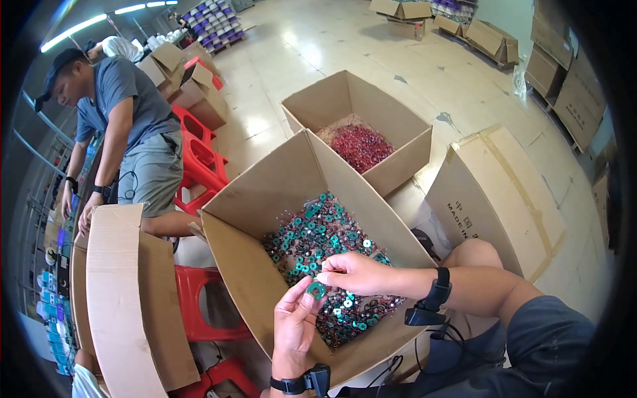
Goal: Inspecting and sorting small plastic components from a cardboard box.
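Between the thumb and fingers of my left hand (296, 323) is a small round green piece with a hole in its middle (316, 290). My right hand (361, 274) comes in from the right with thumb and forefinger pinched together just above that piece. What those fingertips hold, if anything, is too small to make out. Both hands are over an open cardboard box (265, 179). Inside it lies a loose heap of small parts (312, 232), many of them green rings, mixed with dark and reddish bits.
Behind stands a second open box (405, 149) with a heap of dark red small parts (361, 147). A closed carton (504, 192) is at the right. Red stools (202, 305) and another carton (113, 292) stand left, where a person (136, 119) leans over a bench.
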Tool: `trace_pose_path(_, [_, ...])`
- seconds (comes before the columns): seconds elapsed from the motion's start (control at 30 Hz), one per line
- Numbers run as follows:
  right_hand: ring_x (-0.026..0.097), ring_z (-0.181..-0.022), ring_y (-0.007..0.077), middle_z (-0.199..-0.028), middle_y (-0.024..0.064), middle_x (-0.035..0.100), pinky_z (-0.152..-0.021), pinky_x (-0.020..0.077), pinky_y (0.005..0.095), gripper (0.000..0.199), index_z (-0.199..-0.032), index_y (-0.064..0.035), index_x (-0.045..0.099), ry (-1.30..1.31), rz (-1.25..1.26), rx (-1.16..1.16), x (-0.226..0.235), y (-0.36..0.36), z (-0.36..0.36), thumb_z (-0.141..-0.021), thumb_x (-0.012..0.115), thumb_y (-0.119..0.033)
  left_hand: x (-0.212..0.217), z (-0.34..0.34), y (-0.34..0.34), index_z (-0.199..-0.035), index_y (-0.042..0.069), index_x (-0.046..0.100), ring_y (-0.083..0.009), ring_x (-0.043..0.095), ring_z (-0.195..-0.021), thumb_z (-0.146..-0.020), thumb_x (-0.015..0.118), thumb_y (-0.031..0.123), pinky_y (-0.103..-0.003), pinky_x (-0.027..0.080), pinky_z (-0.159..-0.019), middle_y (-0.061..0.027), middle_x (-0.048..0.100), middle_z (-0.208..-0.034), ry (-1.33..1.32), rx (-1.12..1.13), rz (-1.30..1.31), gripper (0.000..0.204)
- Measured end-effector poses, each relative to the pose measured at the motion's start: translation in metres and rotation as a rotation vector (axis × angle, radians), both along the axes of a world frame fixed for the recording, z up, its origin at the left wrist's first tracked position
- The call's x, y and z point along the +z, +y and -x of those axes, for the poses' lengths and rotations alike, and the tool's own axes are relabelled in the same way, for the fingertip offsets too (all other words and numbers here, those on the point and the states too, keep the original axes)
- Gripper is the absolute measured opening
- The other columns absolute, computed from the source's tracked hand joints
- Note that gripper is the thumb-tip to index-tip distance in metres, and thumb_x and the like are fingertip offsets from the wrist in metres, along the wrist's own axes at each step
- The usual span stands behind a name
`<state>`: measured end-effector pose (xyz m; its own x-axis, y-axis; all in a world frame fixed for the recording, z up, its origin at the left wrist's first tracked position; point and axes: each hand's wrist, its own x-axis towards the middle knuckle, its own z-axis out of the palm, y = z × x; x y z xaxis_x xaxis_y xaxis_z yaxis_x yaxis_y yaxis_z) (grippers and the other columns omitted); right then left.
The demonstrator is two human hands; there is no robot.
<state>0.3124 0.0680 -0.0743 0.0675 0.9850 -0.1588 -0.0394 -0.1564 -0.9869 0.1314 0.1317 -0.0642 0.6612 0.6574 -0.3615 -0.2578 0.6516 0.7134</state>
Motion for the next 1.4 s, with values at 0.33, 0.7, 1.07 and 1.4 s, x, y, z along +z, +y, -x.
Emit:
trace_pose_path(0.33, [0.06,-0.076,0.0338,-0.076,0.0117,0.06,-0.07,0.0426,0.046,0.011,-0.086,-0.0064,0.053,-0.74,-0.414,-0.161,0.022,-0.004,0.004,-0.086,0.058,-0.016,-0.01,-0.003,0.001,-0.118,-0.004,0.058,-0.0211,0.063,-0.095,-0.089,0.058,-0.001,-0.035,0.053,-0.085,-0.0138,0.064,-0.108,0.106,0.04,-0.154,0.03])
trace_pose_path(0.7, [0.057,-0.063,0.0266,-0.067,0.0087,0.057,-0.067,0.0433,0.0373,0.011,-0.08,-0.006,0.054,0.011,0.055,-0.157,0.003,-0.005,0.011,-0.081,0.064,-0.013,-0.018,-0.006,-0.007,-0.12,-0.003,0.058,-0.0154,0.059,-0.094,-0.092,0.057,0.002,-0.032,0.052,-0.089,-0.0106,0.062,-0.111,0.068,0.017,-0.086,0.029])
trace_pose_path(1.07, [0.059,-0.073,0.0297,-0.074,0.0101,0.06,-0.072,0.0442,0.0414,0.018,-0.079,-0.0057,0.055,-0.88,-0.511,-0.191,0.02,-0.001,0.002,-0.078,0.067,-0.019,-0.019,-0.005,0.007,-0.119,-0.001,0.06,-0.0123,0.061,-0.091,-0.09,0.062,0.007,-0.028,0.054,-0.085,-0.0073,0.063,-0.107,0.054,-0.047,-0.04,0.03])
trace_pose_path(1.4, [0.064,-0.065,0.0357,-0.069,0.0183,0.063,-0.058,0.0498,0.0444,0.029,-0.083,-0.0006,0.056,-0.672,-0.053,-0.159,0.022,-0.005,0.009,-0.09,0.058,-0.029,-0.02,-0.01,0.002,-0.121,-0.001,0.057,-0.0164,0.063,-0.093,-0.091,0.061,0.007,-0.029,0.054,-0.084,-0.0082,0.064,-0.109,0.161,-0.093,-0.133,0.031])
